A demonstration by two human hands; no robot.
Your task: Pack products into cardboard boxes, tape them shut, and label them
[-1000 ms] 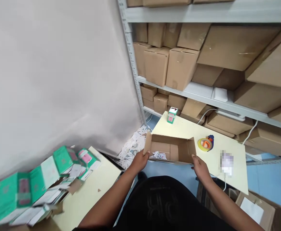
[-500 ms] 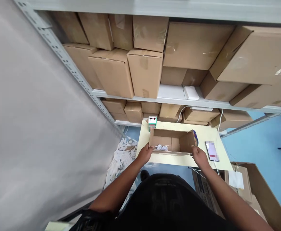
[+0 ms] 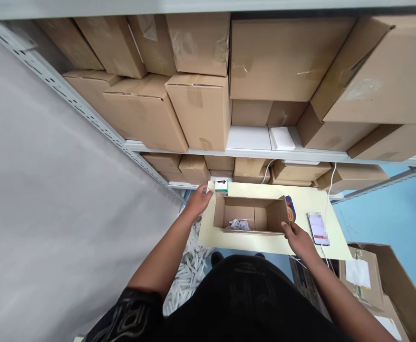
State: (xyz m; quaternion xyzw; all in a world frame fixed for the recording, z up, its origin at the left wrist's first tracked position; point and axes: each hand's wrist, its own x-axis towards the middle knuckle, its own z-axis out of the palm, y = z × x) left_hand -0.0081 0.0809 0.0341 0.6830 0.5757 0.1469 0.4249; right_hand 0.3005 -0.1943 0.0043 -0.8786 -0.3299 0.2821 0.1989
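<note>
Box (image 3: 252,209), over the table (image 3: 257,241), now has one hand on it: right hand (image 3: 299,239) grips its right end; left hand (image 3: 198,202), freed, is by the far-left carton (image 3: 222,185), fingers part-curled, grip unclear.
</note>
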